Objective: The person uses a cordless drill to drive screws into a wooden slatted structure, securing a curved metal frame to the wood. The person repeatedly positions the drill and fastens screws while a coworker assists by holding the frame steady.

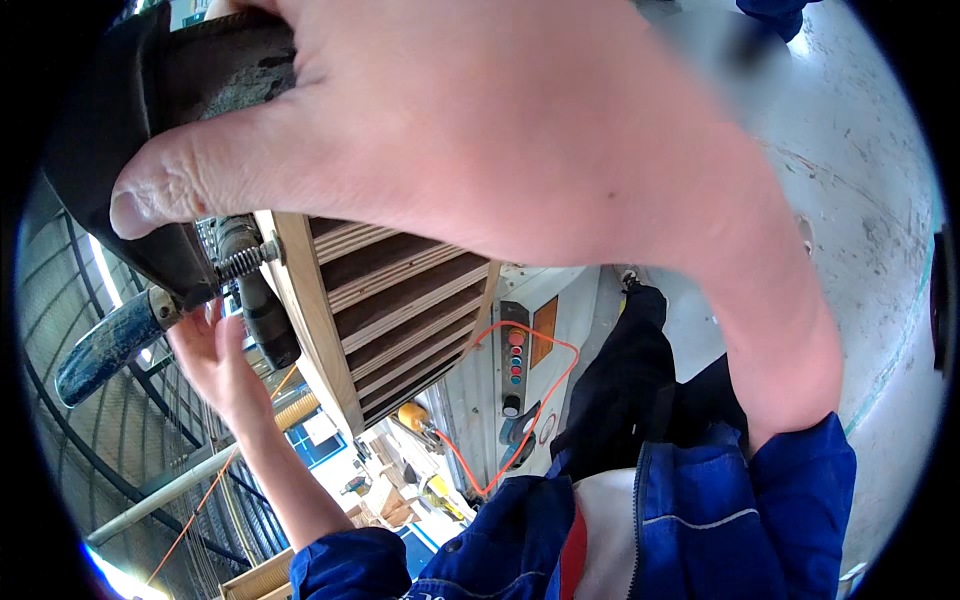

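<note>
My right hand (430, 130) fills the upper part of the view, closed on the worn black body of a dark metal tool (120, 130). Its thumb lies across the body; the other fingers are mostly hidden. Below the body, the tool has a scuffed blue handle (112, 345), a short coil spring (245, 262) and a dark cylinder (266, 325). My left hand (222, 375) is raised just under the tool, beside the blue handle. Its thumb points up, apart from the fingers, whose tips are partly hidden behind the tool. A slatted wooden frame (335, 320) stands close to the cylinder.
Past the frame is a pale machine cabinet with a button panel (515, 360) and an orange cable (560, 395) looping over it. Wood pieces (385, 495) lie at the lower left, near a pale pipe (160, 495). Light grey floor (850, 190) extends on the right.
</note>
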Action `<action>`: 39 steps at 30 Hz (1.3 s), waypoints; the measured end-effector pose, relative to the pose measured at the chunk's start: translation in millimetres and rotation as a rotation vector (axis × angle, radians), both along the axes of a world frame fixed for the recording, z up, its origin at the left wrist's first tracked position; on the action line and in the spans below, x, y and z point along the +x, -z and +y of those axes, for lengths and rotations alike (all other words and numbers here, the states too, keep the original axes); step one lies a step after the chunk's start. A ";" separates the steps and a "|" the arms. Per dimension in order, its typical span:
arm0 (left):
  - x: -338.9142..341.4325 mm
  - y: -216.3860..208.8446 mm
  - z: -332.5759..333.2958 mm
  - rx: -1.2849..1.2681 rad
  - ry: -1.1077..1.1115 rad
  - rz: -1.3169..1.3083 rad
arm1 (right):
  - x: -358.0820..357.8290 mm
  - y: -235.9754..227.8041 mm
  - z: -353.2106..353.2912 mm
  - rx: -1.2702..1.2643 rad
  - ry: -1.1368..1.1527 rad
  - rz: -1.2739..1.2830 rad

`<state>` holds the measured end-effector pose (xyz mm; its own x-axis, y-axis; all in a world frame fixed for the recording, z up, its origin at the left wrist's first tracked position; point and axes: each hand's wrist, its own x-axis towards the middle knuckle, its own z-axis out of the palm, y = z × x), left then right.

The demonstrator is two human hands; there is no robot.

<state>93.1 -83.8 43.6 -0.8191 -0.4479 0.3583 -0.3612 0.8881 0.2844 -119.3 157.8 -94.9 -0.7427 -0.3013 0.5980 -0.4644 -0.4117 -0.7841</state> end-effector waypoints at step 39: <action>53.7 -111.2 13.0 0.856 -0.033 -0.495 | 10.5 -68.6 28.9 0.272 -0.192 -0.346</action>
<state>146.8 -70.7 154.8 -0.7715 -0.4213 -0.4767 -0.6335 0.4401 0.6364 -108.8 186.7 -26.3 -0.8001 -0.5634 0.2059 -0.0927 -0.2231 -0.9704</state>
